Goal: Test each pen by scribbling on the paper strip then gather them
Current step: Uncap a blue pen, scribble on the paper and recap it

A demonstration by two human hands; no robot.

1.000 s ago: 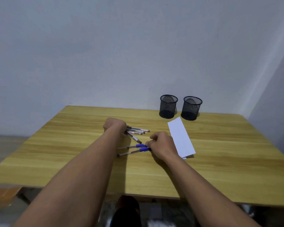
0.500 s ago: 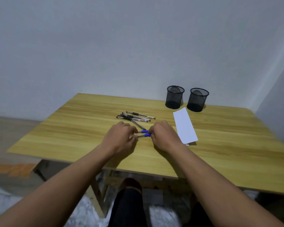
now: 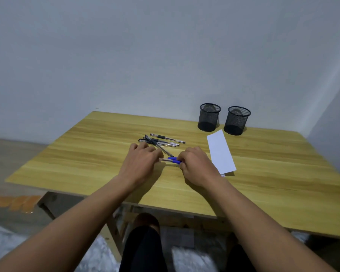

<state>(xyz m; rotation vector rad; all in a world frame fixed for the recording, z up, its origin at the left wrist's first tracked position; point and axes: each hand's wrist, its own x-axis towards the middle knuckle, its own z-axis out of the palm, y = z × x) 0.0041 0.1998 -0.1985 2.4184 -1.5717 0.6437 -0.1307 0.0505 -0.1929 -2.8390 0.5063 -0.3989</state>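
Note:
Two blue-capped pens (image 3: 173, 160) lie side by side on the wooden table (image 3: 106, 154), spanning the gap between my hands. My left hand (image 3: 141, 163) pinches their left ends and my right hand (image 3: 196, 165) closes over their blue-capped right ends. Just behind them lies a loose pile of several black pens (image 3: 161, 142), one slanting down toward the blue caps. A white paper strip (image 3: 220, 152) lies to the right of my right hand, its near end lifted slightly off the table.
Two black mesh pen cups (image 3: 208, 117) (image 3: 237, 121) stand at the back of the table near the wall. The table's front edge runs below my wrists. My legs show under the table.
My left hand came off the black pen pile and moved down to the blue pens, meeting my right hand there. The view shifted, and since half a second ago little has moved.

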